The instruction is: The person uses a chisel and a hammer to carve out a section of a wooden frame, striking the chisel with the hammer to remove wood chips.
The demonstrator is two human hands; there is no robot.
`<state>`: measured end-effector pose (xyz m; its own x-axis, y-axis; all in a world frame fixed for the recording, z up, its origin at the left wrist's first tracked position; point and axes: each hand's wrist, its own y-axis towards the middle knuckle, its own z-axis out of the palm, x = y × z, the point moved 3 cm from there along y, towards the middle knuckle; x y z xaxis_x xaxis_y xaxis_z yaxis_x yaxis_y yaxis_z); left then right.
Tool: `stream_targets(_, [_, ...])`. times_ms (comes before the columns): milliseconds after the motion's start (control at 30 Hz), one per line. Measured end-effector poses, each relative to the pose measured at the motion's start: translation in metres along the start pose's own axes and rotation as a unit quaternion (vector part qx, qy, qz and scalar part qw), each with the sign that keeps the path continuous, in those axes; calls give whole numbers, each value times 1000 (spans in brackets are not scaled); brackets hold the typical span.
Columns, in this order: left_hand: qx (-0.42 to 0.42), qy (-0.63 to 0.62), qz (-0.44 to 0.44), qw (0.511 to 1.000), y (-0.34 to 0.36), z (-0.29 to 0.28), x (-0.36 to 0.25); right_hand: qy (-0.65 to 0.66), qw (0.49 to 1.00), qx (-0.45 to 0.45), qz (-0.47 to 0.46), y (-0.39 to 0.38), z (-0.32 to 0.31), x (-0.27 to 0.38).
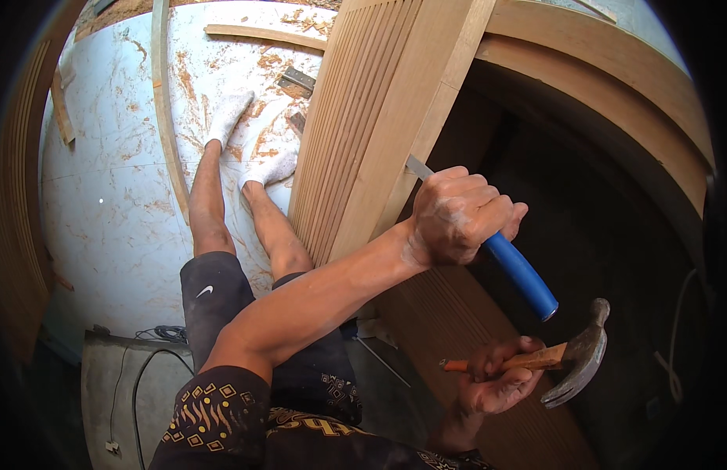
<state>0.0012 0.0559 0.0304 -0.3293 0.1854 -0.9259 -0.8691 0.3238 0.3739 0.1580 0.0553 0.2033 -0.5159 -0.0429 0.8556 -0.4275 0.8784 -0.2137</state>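
Both hands (457,215) gripping chisel (520,274), hammer (579,356)

My left hand (457,215) covered the upper part of the chisel's blue handle (522,276), and only a short stretch of the blade (419,168) showed past my knuckles. My right hand (498,381) hid the middle of the hammer's wooden handle (536,360). The hollow behind the door frame (395,125) lay too dark to make out. My right forearm was mostly lost in shadow.
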Motion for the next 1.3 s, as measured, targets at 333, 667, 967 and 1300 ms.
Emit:
stream_targets(333, [-2,-9,-10,1000,3,-2,-1,-101,992,32,-71,-12,-5,-10])
stream_targets(667, [11,-12,-7,1000,1,-4,0,-181,982,-46,40,-10,1,-9])
stream_targets(967, [10,-10,-3,1000,3,-2,2,-91,995,20,-33,-7,-9,-11])
stream_targets(1300, [19,-11,2,1000,5,-5,1,-157,986,-31,47,-9,-5,-8])
